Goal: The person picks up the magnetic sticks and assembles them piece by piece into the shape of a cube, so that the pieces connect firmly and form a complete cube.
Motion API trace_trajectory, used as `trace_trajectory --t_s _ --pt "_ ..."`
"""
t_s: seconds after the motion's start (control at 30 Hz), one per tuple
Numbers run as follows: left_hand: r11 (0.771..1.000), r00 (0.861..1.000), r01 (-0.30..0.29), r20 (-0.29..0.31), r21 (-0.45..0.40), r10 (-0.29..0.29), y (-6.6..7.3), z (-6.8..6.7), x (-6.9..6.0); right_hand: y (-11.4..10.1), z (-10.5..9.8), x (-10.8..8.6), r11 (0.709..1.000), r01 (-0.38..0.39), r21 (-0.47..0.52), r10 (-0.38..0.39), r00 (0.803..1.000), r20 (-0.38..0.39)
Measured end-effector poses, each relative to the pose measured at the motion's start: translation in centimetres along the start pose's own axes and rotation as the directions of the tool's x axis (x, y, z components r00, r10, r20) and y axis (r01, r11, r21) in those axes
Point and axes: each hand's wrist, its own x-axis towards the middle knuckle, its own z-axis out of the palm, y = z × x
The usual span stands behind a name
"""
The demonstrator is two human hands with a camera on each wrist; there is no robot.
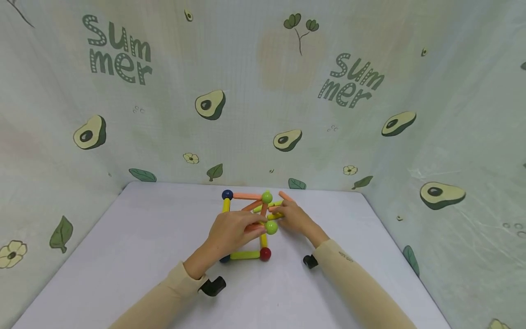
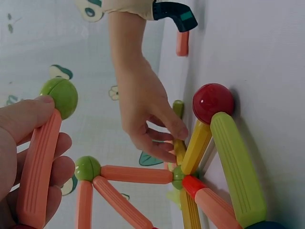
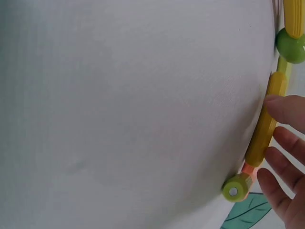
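Observation:
My left hand [image 1: 232,228] holds an orange magnetic stick [image 2: 39,171] between thumb and fingers. A light-green ball [image 2: 66,100] caps that stick's end, and the thumb touches it. Around this hand stands a frame of magnetic sticks and balls, with a navy ball [image 1: 227,195] at the back left, another green ball [image 1: 267,197] at the back right and a red ball [image 1: 265,254] at the front right. Right of the frame, my right hand [image 1: 293,217] pinches a yellow stick [image 3: 264,124] lying low by the tabletop, thumb on one side and fingertips on the other.
Loose sticks lie behind and beside the right hand, among them an orange stick [image 1: 286,196] and a yellow-green stick [image 3: 234,188]. The white table [image 1: 164,219] ends at a printed cloth backdrop [image 1: 246,151]. A dark camera [image 1: 213,286] hangs under the left wrist.

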Motion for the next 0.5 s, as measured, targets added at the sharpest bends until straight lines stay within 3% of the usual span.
trace_trajectory --t_s 0.27,0.5 --pt "1.0 1.0 -0.007 -0.012 0.011 0.007 0.02 0.14 0.07 0.61 0.15 -0.1 0.998 0.027 -0.051 -0.029 0.999 -0.039" --pt "1.0 1.0 -0.007 -0.013 0.001 0.007 0.04 0.17 -0.01 0.83 -0.39 -0.34 0.999 0.026 -0.02 -0.025 0.999 0.02"
